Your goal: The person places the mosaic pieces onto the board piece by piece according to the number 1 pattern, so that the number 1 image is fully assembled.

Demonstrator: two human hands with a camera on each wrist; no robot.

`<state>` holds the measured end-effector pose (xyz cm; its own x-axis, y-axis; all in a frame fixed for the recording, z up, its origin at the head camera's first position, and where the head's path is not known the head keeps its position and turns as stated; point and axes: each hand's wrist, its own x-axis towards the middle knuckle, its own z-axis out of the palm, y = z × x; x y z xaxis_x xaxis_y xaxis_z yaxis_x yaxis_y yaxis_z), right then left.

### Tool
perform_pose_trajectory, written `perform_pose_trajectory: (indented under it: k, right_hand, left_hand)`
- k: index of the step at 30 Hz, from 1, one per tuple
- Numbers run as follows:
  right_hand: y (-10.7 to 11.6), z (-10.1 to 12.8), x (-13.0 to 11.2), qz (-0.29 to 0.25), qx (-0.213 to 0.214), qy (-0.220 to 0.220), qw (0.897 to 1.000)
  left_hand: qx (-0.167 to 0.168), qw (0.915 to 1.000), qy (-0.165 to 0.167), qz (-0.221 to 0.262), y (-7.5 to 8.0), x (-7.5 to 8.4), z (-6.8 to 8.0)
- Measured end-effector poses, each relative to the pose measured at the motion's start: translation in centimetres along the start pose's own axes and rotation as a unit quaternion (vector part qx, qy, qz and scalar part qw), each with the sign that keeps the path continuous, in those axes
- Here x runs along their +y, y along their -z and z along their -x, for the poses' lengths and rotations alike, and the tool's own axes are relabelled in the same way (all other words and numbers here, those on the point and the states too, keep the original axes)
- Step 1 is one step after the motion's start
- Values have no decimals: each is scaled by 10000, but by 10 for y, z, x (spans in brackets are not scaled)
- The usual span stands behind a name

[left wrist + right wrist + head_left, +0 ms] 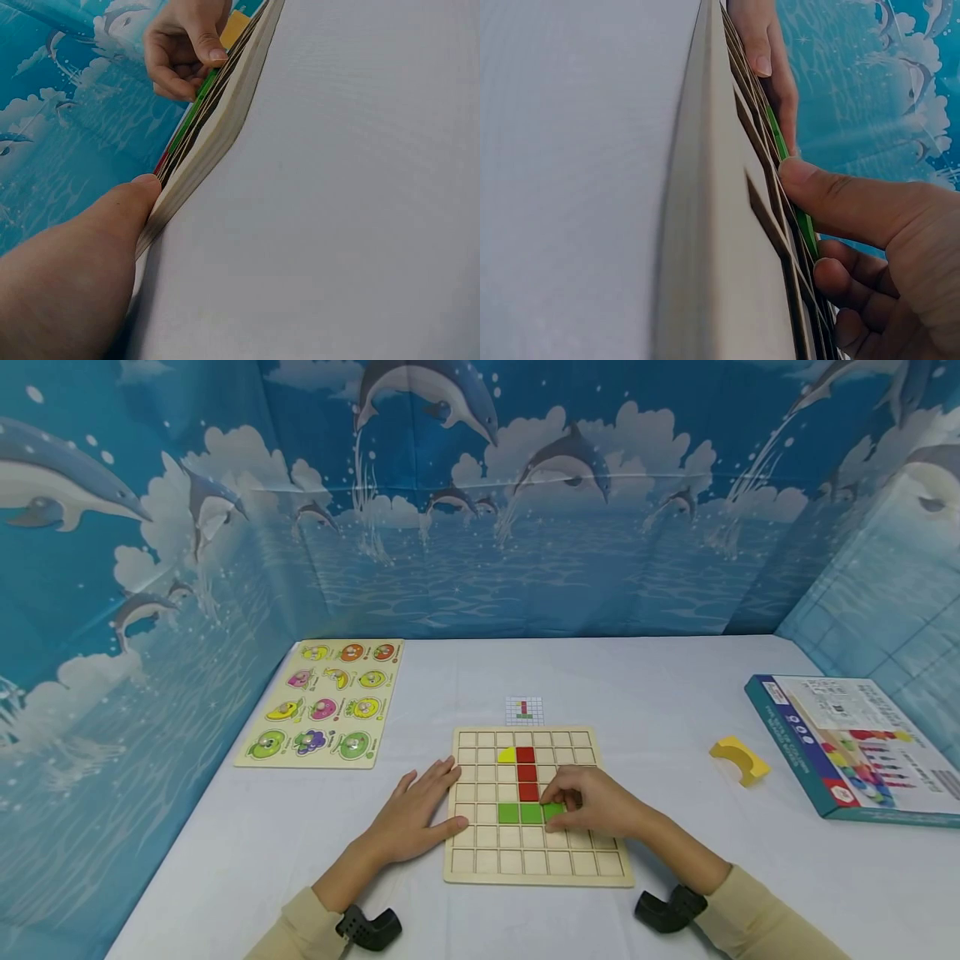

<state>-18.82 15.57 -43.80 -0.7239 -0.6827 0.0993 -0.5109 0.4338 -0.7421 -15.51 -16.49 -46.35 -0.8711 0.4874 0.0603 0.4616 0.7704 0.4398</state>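
A wooden grid board (pixel 537 863) lies on the white table. In its cells sit a column of red squares (pixel 527 773), a yellow piece (pixel 507 755) with a curved edge to the left of the top one, and a row of green squares (pixel 519 812). My right hand (pixel 600 802) pinches the green square (pixel 553 810) at the right end of that row, thumb on the near side and fingers curled beyond. My left hand (pixel 416 818) rests at the board's left edge with fingers extended, its thumb (pixel 135 199) on the rim.
Just behind the board lies a small pattern card (pixel 524 711) with a gridded red and green figure. A fruit puzzle board (pixel 318 703) is at the back left. On the right are a yellow arch block (pixel 740 760) and a flat box (pixel 870 747). A dolphin-print curtain (pixel 525 568) surrounds the table.
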Motion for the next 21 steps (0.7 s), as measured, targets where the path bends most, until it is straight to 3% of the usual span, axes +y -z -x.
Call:
perform_pose_trajectory:
  k: [13, 21]
  right_hand:
    - [0, 1, 3, 28, 57, 154, 9999]
    - [0, 1, 3, 19, 21, 7, 10000]
  left_hand:
    - [22, 10000, -16, 22, 0, 1, 0]
    - [17, 10000, -17, 19, 0, 1, 0]
